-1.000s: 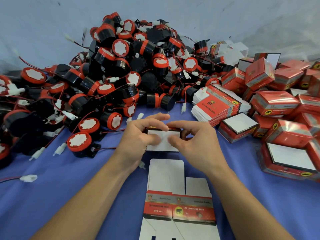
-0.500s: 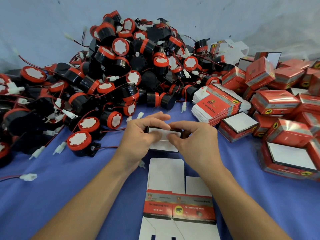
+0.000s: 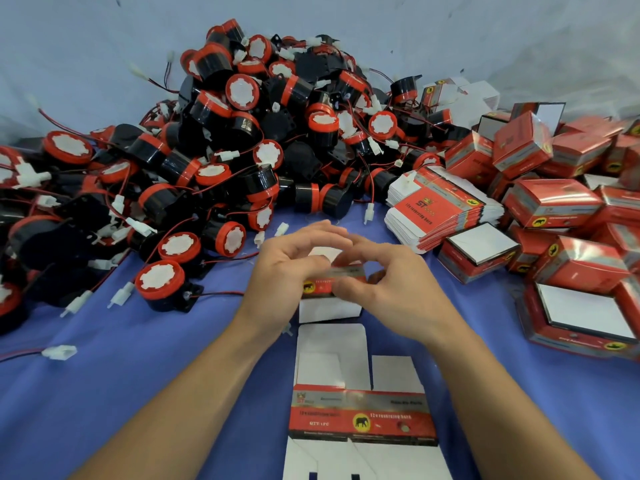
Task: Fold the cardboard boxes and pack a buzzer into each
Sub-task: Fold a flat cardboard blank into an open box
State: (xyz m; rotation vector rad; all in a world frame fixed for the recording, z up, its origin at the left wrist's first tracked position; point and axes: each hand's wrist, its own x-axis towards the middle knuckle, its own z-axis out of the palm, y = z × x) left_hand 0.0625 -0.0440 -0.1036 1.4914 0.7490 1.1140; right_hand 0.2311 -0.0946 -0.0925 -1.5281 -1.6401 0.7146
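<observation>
The curled fingers (image 3: 311, 234) of the left hand (image 3: 280, 278) and the curled fingers (image 3: 372, 245) of the right hand (image 3: 398, 296) grasp a small cardboard box (image 3: 325, 308) from either side, thumbs on its near face and forefingers arched over its top, where the tips nearly meet. The box is held at the middle of the view, just above the blue worktop (image 3: 138, 393); its red printed band faces the camera, a white flap hangs open below, and whatever it contains is hidden. The box and fingertips are blurred. Just nearer the person lies a flat unfolded box (image 3: 360, 419), white flaps spread out and a red band with an elephant mark across it. To the left and behind rises a large heap of buzzers (image 3: 242, 150), black with red rims, white faces and red wires; one buzzer (image 3: 159, 284) sits at the heap's near edge, and a loose white plug (image 3: 60, 352) lies further left. Right of the hands stands a stack of flat boxes (image 3: 436, 209), and beyond it a pile of folded boxes (image 3: 554, 202), two of them, (image 3: 479, 252) and (image 3: 585, 317), showing white panels.
</observation>
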